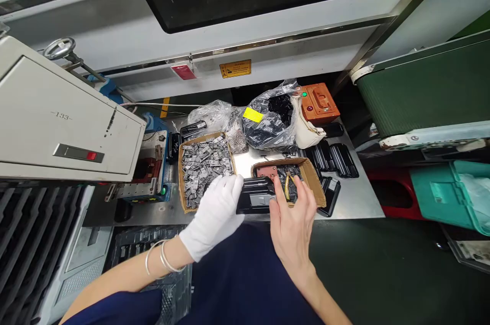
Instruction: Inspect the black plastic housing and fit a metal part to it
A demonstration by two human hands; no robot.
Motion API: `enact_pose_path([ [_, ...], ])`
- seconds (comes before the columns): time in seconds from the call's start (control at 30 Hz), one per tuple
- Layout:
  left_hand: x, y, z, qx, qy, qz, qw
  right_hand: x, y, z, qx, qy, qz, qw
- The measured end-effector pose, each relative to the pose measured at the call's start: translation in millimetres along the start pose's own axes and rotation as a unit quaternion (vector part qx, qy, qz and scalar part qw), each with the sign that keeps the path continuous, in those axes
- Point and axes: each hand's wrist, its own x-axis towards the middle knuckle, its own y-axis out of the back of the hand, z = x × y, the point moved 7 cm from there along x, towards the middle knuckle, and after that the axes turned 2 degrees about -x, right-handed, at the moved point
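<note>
My left hand (218,213), in a white glove, grips the left end of a black plastic part (255,196) held just in front of me at the table's near edge. My bare right hand (293,220) rests against the part's right end with its fingers pinched on a small yellow-handled tool (287,185). Both hands hover over a small cardboard box (314,177) of dark pieces. A larger cardboard box (182,182) full of small grey metal pieces sits just left of it.
Clear plastic bags (268,121) of black parts lie behind the boxes, beside an orange device (318,102). More black parts (333,159) lie at right on the metal table (356,197). A grey machine cabinet (57,121) stands at left, a teal bin (447,195) at right.
</note>
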Motion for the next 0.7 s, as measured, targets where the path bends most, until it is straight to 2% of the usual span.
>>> enact_pose_path([
  [0.03,0.4,2.6,1.0,0.009,-0.013,0.015,1.0,0.3,-4.7,9.8,0.073,-0.039,-0.037,0.996],
  [0.07,0.8,4.9,2.1,0.02,-0.029,0.028,0.999,-0.3,-11.3,20.3,0.161,-0.096,-0.088,0.978],
  [0.1,1.0,7.4,3.5,0.031,-0.05,0.042,0.997,-2.6,-19.5,28.5,0.25,-0.158,-0.153,0.943],
  [0.17,1.0,12.8,5.0,0.042,-0.093,0.065,0.993,-10.5,-31.3,31.9,0.379,-0.249,-0.283,0.845],
  [0.2,1.1,15.5,5.0,0.045,-0.112,0.07,0.99,-12.5,-31.1,29.5,0.405,-0.264,-0.322,0.814],
  [0.23,1.4,17.9,4.5,0.048,-0.127,0.067,0.988,-11.9,-27.7,26.4,0.412,-0.262,-0.337,0.805],
  [0.27,1.8,20.8,4.0,0.05,-0.141,0.065,0.987,-9.6,-22.5,23.3,0.408,-0.251,-0.332,0.813],
  [0.37,4.5,27.1,3.5,0.055,-0.166,0.047,0.983,-3.1,-6.7,16.8,0.383,-0.229,-0.255,0.858],
  [0.43,7.3,27.2,4.1,0.044,-0.164,0.022,0.985,-3.7,-5.6,12.3,0.4,-0.223,-0.235,0.857],
  [0.5,8.8,26.4,5.2,0.022,-0.155,-0.005,0.988,-6.2,-10.7,11.4,0.429,-0.231,-0.246,0.838],
  [0.6,1.7,34.9,2.0,0.007,-0.134,-0.022,0.991,-9.1,-16.6,16.7,0.488,-0.274,-0.263,0.786],
  [0.7,-20.7,55.4,-17.4,-0.047,-0.065,-0.047,0.996,-12.9,-5.5,33.5,0.52,-0.367,-0.199,0.745],
])
